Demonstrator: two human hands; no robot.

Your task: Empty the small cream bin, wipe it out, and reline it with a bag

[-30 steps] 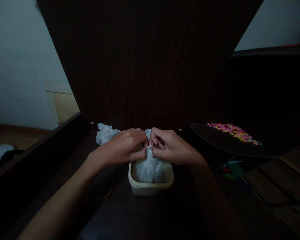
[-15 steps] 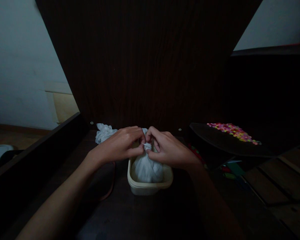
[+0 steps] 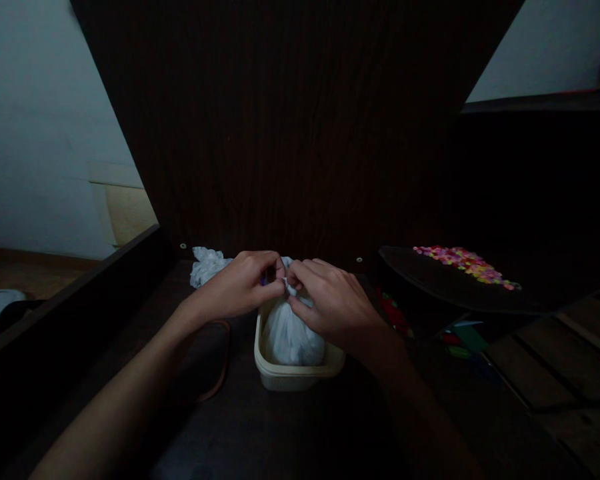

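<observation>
- Upper middle of frame: tall dark wooden panel (image 3: 290,120), visible grain.
- Upper left, plus a piece at upper right: pale wall (image 3: 40,120); yellowish patch (image 3: 127,207) low on its left part.
- Bottom centre: dark wooden surface (image 3: 230,433), meets panel; raised dark ledge (image 3: 70,293) runs along its left side.
- Right side: dark shelf (image 3: 430,280), rounded front edge. Slatted boards (image 3: 535,373) lower right, dim.
- Center, right hand (image 3: 333,300): comes in from lower right, fingers curled, narrow pinch on gathered neck of white bag (image 3: 294,337).
- Center, left hand (image 3: 245,283): from lower left, thumb and fingers nearly together, narrow, gripping same neck from its side. Fingertips of both hands close to each other above bag.
- Below hands, just under frame center: cream tub (image 3: 299,381), rounded corners, on the surface. White bag sits inside it, bulging at bottom, drawn narrow at top.
- Left of tub: curved brown band (image 3: 225,360), lying on surface; rest too dark to identify.
- Right of center: heap of small colorful pieces (image 3: 467,262), pink, yellow, orange, on shelf.
- Behind left wrist: crumpled whitish plastic (image 3: 207,265), near panel base, partly covered.
- Panel base, right of hands: tiny light screw head (image 3: 359,260).
</observation>
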